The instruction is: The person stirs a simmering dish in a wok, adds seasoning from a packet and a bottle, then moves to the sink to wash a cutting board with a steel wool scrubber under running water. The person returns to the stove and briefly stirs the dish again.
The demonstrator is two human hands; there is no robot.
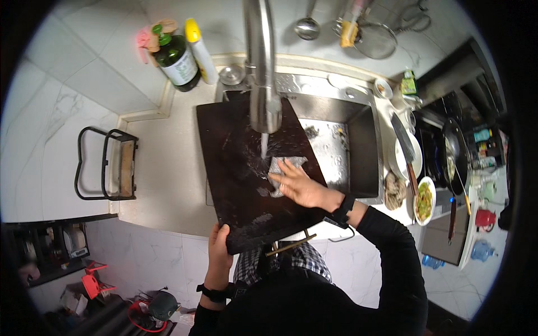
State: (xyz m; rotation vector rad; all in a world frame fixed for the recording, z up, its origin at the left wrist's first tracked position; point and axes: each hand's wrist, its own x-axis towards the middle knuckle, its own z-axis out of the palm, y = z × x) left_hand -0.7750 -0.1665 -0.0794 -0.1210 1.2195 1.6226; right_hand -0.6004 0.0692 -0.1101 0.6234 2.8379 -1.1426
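A dark wooden cutting board (235,176) lies tilted across the stainless-steel sink (365,147), its near end over the counter's front edge. My left hand (219,248) grips the board's near left corner, thumb on top. With spread fingers, my right hand (300,187) presses a grey scouring cloth (277,166) flat against the board. Water runs from the metal faucet (265,109) onto the board just above the cloth, and the wet surface shines. Food scraps lie on the sink floor to the right of the board.
Left of the faucet stand a green pump bottle (178,63) and a yellow-capped spray can (201,50). At right, a cleaver (402,138) rests across a white bowl (414,151), near a crumpled rag (395,191) and a dish of chopped vegetables (425,201). A frying pan (452,138) sits on the stove.
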